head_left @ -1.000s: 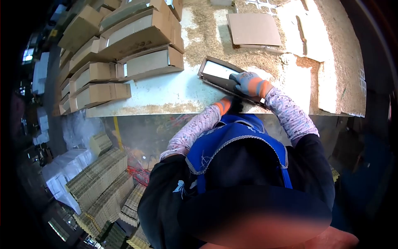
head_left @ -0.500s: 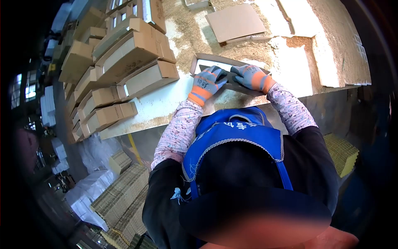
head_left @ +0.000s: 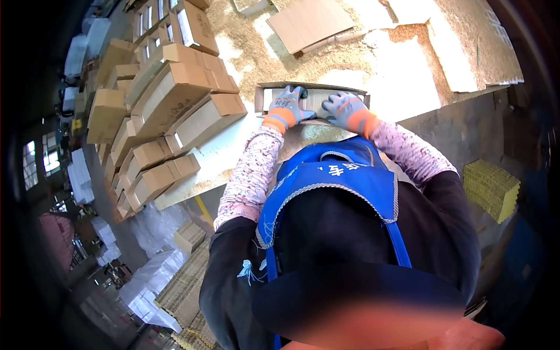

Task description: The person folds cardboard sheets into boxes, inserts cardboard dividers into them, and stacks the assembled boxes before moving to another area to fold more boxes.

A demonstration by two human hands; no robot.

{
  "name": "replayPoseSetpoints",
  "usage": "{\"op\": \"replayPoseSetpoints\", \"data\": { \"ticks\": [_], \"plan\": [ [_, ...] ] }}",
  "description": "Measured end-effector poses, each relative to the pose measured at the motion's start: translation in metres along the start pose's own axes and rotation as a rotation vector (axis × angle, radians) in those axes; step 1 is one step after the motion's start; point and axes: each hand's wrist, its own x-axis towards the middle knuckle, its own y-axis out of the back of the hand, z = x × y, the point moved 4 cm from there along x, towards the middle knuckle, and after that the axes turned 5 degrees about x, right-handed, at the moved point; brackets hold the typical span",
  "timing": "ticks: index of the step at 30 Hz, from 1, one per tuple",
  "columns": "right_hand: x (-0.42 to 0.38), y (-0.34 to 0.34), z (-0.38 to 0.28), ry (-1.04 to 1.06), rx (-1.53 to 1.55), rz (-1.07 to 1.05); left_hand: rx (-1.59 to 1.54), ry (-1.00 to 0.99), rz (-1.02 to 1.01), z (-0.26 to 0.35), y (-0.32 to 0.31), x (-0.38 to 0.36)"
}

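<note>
A long, shallow cardboard box (head_left: 259, 100) lies in front of me at the table's near side, with a pale flat panel (head_left: 317, 99) inside it. My left hand (head_left: 287, 109), in a grey and orange work glove, rests over the box's left part, fingers spread on the panel. My right hand (head_left: 350, 112), gloved alike, lies over the right part, its fingers apart and touching the panel. Neither hand is closed round anything I can see. Part of the box's near wall is hidden by the hands.
Rows of brown cardboard boxes (head_left: 192, 87) stand along the left. A flat cardboard sheet (head_left: 309, 24) lies beyond the box, on a table (head_left: 245, 63) strewn with brown crumbs. Bundled yellowish stacks (head_left: 492, 189) sit on the floor at right, others at lower left.
The dark face seen between my hands has given way to the pale panel lying in the box. The box looks straighter. My fingers have spread, and the view has shifted slightly.
</note>
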Motion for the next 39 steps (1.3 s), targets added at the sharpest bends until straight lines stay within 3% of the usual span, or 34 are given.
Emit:
{"op": "replayPoseSetpoints", "data": {
  "ticks": [2, 6, 8, 10, 12, 16, 18, 20, 22, 25, 26, 27, 28, 29, 31, 32, 34, 36, 39],
  "plan": [
    [0.004, -0.018, 0.014, -0.297, 0.403, -0.347, 0.022, 0.000, -0.028, 0.006, -0.004, 0.009],
    [0.014, -0.032, 0.014, -0.265, 0.392, -0.346, -0.097, 0.021, -0.167, 0.020, -0.013, 0.021],
    [0.006, -0.029, 0.015, -0.286, 0.366, -0.289, -0.008, 0.041, -0.205, 0.026, -0.001, 0.023],
    [-0.003, -0.028, 0.019, -0.342, 0.364, -0.421, 0.055, 0.015, -0.243, 0.029, 0.004, 0.026],
    [-0.006, -0.026, 0.019, -0.376, 0.344, -0.390, 0.100, -0.001, -0.255, 0.036, 0.005, 0.024],
    [0.005, -0.036, 0.023, -0.311, 0.260, -0.465, 0.291, -0.103, -0.282, 0.048, -0.003, 0.021],
    [0.008, -0.033, 0.022, -0.280, 0.201, -0.487, 0.280, -0.281, -0.292, 0.051, -0.005, 0.014],
    [-0.001, -0.043, 0.024, -0.289, 0.192, -0.450, 0.302, -0.300, -0.284, 0.054, -0.003, 0.019],
    [-0.013, -0.026, 0.020, -0.312, 0.267, -0.261, 0.383, -0.277, -0.344, 0.059, -0.005, 0.028],
    [-0.056, 0.029, 0.035, -0.504, 0.802, 0.483, 0.367, -0.278, -0.339, 0.061, -0.003, 0.028],
    [-0.078, 0.013, 0.050, -0.617, 0.896, 0.742, 0.369, -0.276, -0.313, 0.061, -0.002, 0.028],
    [-0.101, 0.001, 0.064, -0.792, 0.936, 0.793, 0.365, -0.273, -0.312, 0.059, -0.007, 0.030],
    [-0.117, -0.038, 0.081, -0.952, 1.349, 0.788, 0.367, -0.275, -0.313, 0.059, -0.006, 0.030],
    [-0.123, -0.056, 0.085, -0.984, 1.640, 0.651, 0.380, -0.288, -0.323, 0.061, -0.004, 0.029],
    [-0.111, -0.070, 0.069, -0.894, 2.025, 0.426, 0.400, -0.305, -0.325, 0.064, 0.005, 0.033],
    [-0.098, -0.075, 0.058, -1.013, 1.827, 0.352, 0.400, -0.323, -0.336, 0.065, 0.007, 0.032],
    [-0.076, -0.088, 0.062, -0.969, 1.576, 0.467, 0.416, -0.365, -0.267, 0.064, 0.006, 0.031],
    [-0.073, -0.072, 0.062, -1.129, 1.664, 0.343, 0.375, -0.365, -0.318, 0.062, 0.005, 0.035],
    [-0.076, -0.101, 0.062, -1.113, 1.707, 0.406, 0.161, -0.287, -0.348, 0.062, 0.008, 0.026]
  ]
}}
